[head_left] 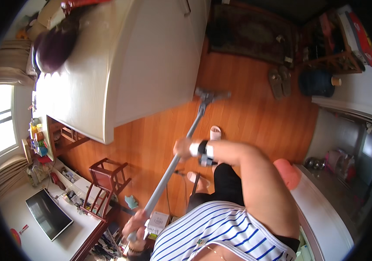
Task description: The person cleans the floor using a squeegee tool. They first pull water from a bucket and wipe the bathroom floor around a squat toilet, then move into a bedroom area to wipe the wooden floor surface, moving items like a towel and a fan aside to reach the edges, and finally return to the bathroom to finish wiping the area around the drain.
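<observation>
A long grey floor-cleaning pole (164, 178) slants from beside my body up to a wide grey floor head (212, 95). The head is blurred and lies on the wooden floor close to the white cabinet's lower corner. My right hand (181, 150) is wrapped round the pole about midway, with white and black bands on the wrist. Lower down, my left hand (136, 224) grips the pole's upper end; it is slightly blurred and a beaded bracelet circles its wrist. Whether the tool is a mop or a vacuum wand, I cannot tell.
A large white cabinet (151, 61) stands left of the floor head. A dark rug (253, 32), slippers (277, 82) and a blue water jug (316, 83) are at the far right. A wooden chair (107, 182) stands left; a dark cord (168, 198) lies near my feet.
</observation>
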Demonstrator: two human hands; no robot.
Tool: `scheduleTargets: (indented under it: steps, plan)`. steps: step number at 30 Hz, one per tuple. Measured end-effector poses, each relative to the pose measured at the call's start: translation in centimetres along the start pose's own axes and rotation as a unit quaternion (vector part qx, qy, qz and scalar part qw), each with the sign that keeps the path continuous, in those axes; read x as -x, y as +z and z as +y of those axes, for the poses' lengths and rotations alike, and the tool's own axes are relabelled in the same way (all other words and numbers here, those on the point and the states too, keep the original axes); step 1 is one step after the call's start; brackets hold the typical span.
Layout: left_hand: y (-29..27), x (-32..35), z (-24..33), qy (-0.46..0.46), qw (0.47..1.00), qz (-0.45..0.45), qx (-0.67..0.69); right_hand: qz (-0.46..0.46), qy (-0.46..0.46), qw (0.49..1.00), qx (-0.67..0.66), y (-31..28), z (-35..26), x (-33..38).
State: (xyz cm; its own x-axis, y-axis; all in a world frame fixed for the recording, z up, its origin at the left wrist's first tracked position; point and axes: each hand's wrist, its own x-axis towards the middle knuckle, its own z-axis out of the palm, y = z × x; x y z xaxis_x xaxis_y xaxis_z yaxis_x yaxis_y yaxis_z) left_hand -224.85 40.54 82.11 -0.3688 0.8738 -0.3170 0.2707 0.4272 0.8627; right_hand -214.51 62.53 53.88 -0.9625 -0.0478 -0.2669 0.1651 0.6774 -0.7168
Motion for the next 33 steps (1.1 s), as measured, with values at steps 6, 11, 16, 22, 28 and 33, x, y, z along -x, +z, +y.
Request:
scheduleTargets:
  steps: [6, 11, 16, 22, 28, 33]
  plan:
    - [12.0, -9.0, -6.2, 0.143, 0.983, -0.104, 0.047, 0.113, 0.086, 0.984, 0.108, 1.9, 16.7, 2.4]
    - [7.8, -1.3, -10.4, 0.105, 0.991, -0.051, 0.069, 0.102, 0.146, 0.971, 0.156, 8.1, 9.5, 0.8]
    - [-5.3, 12.2, -10.4, -0.025, 0.998, 0.018, -0.046, 0.097, 0.107, 0.989, -0.022, 17.3, -9.8, -5.5]
    - [-11.9, 18.4, -7.7, 0.033, 0.996, -0.018, -0.083, 0.189, 0.071, 0.965, -0.166, 22.2, -22.3, -8.4]
    - [-7.9, 10.6, -8.4, 0.11, 0.964, -0.236, 0.061, 0.435, 0.271, 0.844, -0.156, 26.3, -19.8, 3.2]
    - [10.5, 6.9, -10.0, 0.131, 0.859, -0.483, 0.108, 0.499, 0.454, 0.711, -0.198, 37.3, -13.6, 20.5]
